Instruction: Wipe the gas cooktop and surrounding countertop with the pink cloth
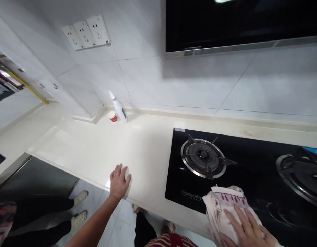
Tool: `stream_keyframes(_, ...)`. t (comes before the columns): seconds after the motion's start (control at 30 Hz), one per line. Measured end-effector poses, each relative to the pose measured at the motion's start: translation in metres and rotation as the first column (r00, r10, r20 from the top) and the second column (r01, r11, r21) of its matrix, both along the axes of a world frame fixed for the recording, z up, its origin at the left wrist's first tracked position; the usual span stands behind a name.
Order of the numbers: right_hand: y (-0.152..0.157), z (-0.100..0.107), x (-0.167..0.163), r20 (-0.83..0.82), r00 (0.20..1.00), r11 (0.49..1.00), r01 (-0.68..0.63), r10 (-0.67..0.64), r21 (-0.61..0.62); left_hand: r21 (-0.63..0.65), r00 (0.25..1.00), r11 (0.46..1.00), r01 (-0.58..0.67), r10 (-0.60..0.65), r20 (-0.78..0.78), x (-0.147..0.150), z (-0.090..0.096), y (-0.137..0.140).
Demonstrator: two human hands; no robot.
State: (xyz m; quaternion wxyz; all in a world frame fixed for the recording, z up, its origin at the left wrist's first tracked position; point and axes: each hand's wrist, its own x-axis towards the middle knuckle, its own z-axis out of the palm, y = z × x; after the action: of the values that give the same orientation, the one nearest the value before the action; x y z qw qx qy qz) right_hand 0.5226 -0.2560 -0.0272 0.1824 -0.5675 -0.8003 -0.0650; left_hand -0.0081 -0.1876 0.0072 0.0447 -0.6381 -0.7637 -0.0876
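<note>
Head view: a folded cloth [216, 209] lies at the front edge of the black glass gas hob [253, 154], to the right of the lettering and below the left burner [203, 156]. It is off-white with a faint pink cast, bunched into several soft, uneven layers. A pale lilac band crosses its upper part, bearing a row of small magenta motifs; the far edge is rumpled, and loose creases run down the left side, which overlaps the strip of surface [102, 147] in front of the glass. Its lower end is partly hidden by the right hand [247, 228].

That hand lies on top of the cloth with its fingers slightly apart; whether its grip also pinches the fabric, I cannot tell. The left hand [119, 183] rests palm down near the front edge of the cream surface, its grip spread and holding nothing. Towards the wall, a white spray bottle [119, 109] stands just beside a small red-and-white tub [112, 116]. At lower left, another person's pale perforated clogs [78, 219] show on the floor.
</note>
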Motion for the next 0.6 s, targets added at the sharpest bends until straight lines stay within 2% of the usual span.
stream_keyframes(0.1,-0.003,-0.01,-0.02,0.02,0.995,0.995,-0.099,0.099,0.031,-0.026,1.0,0.999,-0.02,0.02,0.006,0.002,0.0,0.0)
stream_keyframes(0.17,0.0,-0.015,-0.042,0.031,0.972,0.972,-0.234,0.233,0.031,-0.044,0.999,0.999,-0.033,0.034,0.013,0.004,0.001,-0.001)
stream_keyframes(0.27,0.008,-0.012,-0.089,0.046,0.876,0.877,-0.48,0.48,-0.01,-0.067,0.999,0.997,-0.039,0.041,0.029,0.007,0.002,-0.002)
stream_keyframes(0.33,0.016,-0.003,-0.131,0.03,0.82,0.819,-0.57,0.572,-0.062,-0.077,0.998,0.996,-0.038,0.041,0.04,0.008,0.003,-0.003)
stream_keyframes(0.43,0.024,0.012,-0.197,-0.021,0.778,0.768,-0.624,0.628,-0.141,-0.082,0.998,0.996,-0.036,0.041,0.054,0.009,0.003,-0.005)
stream_keyframes(0.5,0.027,0.017,-0.234,-0.049,0.764,0.754,-0.643,0.643,-0.136,-0.084,0.997,0.996,-0.037,0.043,0.067,0.009,0.003,-0.005)
stream_keyframes(0.6,0.026,0.016,-0.268,-0.058,0.763,0.756,-0.646,0.644,-0.105,-0.103,0.994,0.994,-0.046,0.055,0.092,0.007,0.003,-0.006)
